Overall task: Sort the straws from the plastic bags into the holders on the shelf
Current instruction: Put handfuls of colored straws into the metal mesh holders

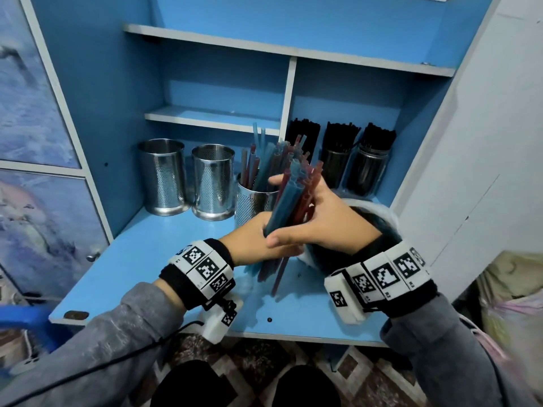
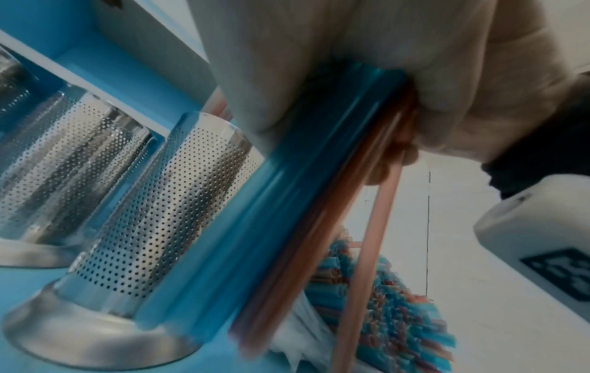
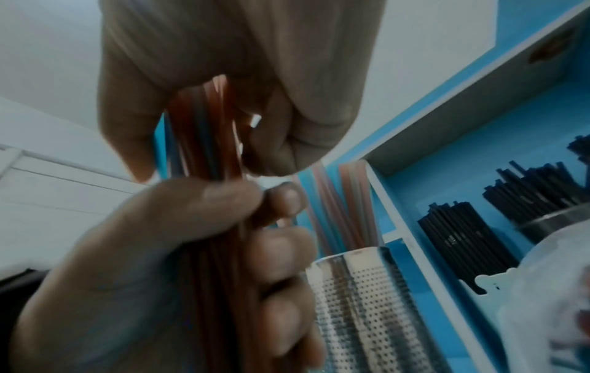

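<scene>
Both hands hold one bundle of blue and red straws (image 1: pixel 289 198) upright over the blue shelf board (image 1: pixel 164 259). My left hand (image 1: pixel 258 235) grips its lower part; my right hand (image 1: pixel 317 218) wraps its upper part, thumb in front. In the left wrist view the bundle (image 2: pixel 287 202) stands beside a perforated steel holder (image 2: pixel 166 214). That holder (image 1: pixel 249 204) has blue and red straws in it. Behind my right hand lies a plastic bag (image 1: pixel 379 212); more coloured straws (image 2: pixel 383 302) poke out of it. The right wrist view shows the straws (image 3: pixel 207 126) pinched between both hands.
Two empty steel holders (image 1: pixel 163 177) (image 1: pixel 213 182) stand left of the coloured one. Three holders of black straws (image 1: pixel 338 154) fill the right compartment behind a white divider (image 1: pixel 289 98). A small shelf (image 1: pixel 211 117) runs above the holders. A white door (image 1: pixel 484 142) stands open at right.
</scene>
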`<state>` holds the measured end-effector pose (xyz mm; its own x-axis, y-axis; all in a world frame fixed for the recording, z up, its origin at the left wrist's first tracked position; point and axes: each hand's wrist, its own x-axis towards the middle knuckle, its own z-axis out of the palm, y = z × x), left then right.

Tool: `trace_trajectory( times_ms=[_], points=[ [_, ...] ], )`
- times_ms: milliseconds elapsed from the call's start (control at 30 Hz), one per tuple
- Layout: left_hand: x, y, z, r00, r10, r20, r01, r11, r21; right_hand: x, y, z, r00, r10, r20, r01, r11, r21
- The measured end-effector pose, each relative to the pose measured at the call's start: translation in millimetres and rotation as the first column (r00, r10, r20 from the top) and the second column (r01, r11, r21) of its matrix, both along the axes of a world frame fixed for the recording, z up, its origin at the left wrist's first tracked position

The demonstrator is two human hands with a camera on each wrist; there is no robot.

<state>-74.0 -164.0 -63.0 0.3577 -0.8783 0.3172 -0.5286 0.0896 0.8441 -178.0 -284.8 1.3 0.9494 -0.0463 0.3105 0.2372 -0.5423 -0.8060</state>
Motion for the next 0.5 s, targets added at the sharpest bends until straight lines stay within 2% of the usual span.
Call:
trace_trajectory(
  times_ms=[100, 133, 200, 233, 267, 333, 400, 433, 500],
  points=[
    [0, -4, 3, 0.997, 0.006, 0.081, -0.002, 0.999, -0.054, 4, 7, 2, 0.998, 0.054, 0.020, -0.055, 0.998, 0.029],
    [0, -5, 2, 0.998, 0.018, 0.053, -0.011, 0.992, -0.123, 4, 9, 4, 0.997, 0.064, 0.044, -0.066, 0.997, 0.040],
    [-2, -4, 1, 0.990, 0.067, -0.124, -0.100, 0.953, -0.285, 6, 10, 12, 0.993, 0.058, 0.106, -0.068, 0.993, 0.092],
    [-1, -4, 1, 0.979, 0.112, -0.168, -0.167, 0.916, -0.364, 7, 9, 18, 0.987, 0.062, 0.149, -0.079, 0.990, 0.115],
    [1, -4, 1, 0.968, 0.201, -0.151, -0.248, 0.865, -0.437, 7, 8, 24, 0.977, 0.069, 0.200, -0.098, 0.986, 0.138],
    [11, -6, -4, 0.888, 0.457, -0.043, -0.402, 0.729, -0.554, 10, 3, 39, 0.945, 0.039, 0.325, -0.106, 0.976, 0.192],
    [24, -11, -7, 0.768, 0.639, -0.043, -0.540, 0.610, -0.579, 15, -3, 53, 0.892, -0.049, 0.449, -0.075, 0.964, 0.256],
    [31, -13, -7, 0.742, 0.667, -0.063, -0.587, 0.602, -0.541, 19, -6, 60, 0.863, -0.104, 0.494, -0.050, 0.956, 0.289],
    [49, -19, -10, 0.778, 0.619, -0.106, -0.607, 0.697, -0.381, 26, -12, 69, 0.822, -0.187, 0.538, -0.014, 0.938, 0.348]
  ],
)
